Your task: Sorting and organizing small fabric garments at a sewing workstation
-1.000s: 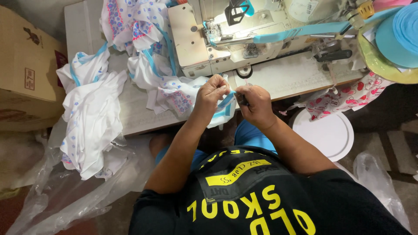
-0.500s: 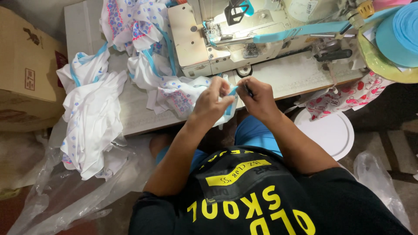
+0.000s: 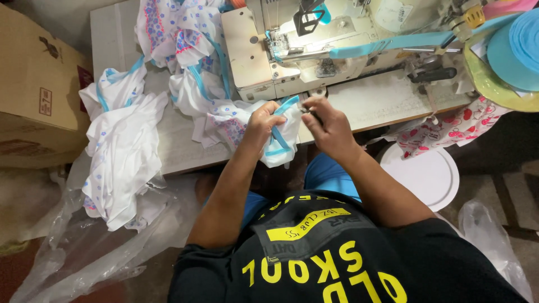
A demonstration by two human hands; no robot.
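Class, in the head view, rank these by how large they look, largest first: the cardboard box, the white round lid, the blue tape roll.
1. Cardboard box, cut off by the frame
2. White round lid
3. Blue tape roll, also cut off, so its place is unsure

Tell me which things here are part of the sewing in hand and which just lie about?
In use: left hand, right hand, white garment with blue trim, sewing machine.
Lying about: cardboard box, white lid, plastic sheeting, pile of finished garments.

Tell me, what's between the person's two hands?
In the head view, a white garment piece with blue trim sits between the left hand and the right hand; the left grips it.
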